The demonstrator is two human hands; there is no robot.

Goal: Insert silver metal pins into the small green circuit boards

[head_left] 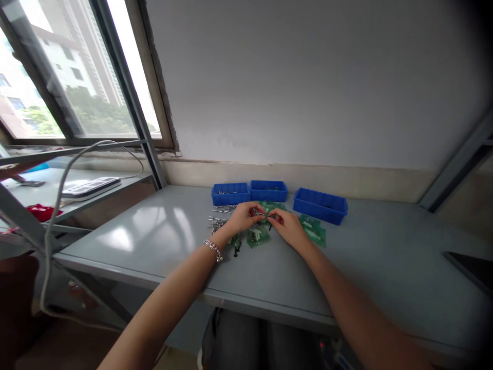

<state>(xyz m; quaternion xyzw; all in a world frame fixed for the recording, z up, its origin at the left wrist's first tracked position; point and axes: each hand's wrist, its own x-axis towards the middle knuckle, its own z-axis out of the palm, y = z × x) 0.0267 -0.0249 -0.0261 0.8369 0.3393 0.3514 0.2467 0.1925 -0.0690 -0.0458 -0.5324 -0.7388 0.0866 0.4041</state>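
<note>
Forearms [169, 298] reach over the table [370, 277] from its near edge, slanting inward until they almost meet in front of the middle bin [268, 191]. The left hand [243, 217] has its back turned up, its wrist circled by a bracelet [213, 250] and nearly in line with the forearm; thumb and fingers pinch a thin rod [262, 214]. The right hand [285, 223] faces it with fingers curled, thumb and fingertips closed at the rod's other end. Between the two hands, the rod lies just in front of the middle bin.

The table is grey and smooth, with bright glare well left of the middle bin. Pins [217, 222] lie to that bin's front left, green bags [259, 236] in front of it and to its front right, and black screws [235, 252] nearer the person. The left bin [231, 194] stands right beside the middle one; the right bin [320, 206] sits apart from it, slightly turned. Behind the middle bin rises a pale wall [308, 92]. Far to its left are a window [96, 82], a side table [111, 198] and a hanging cable [46, 246].
</note>
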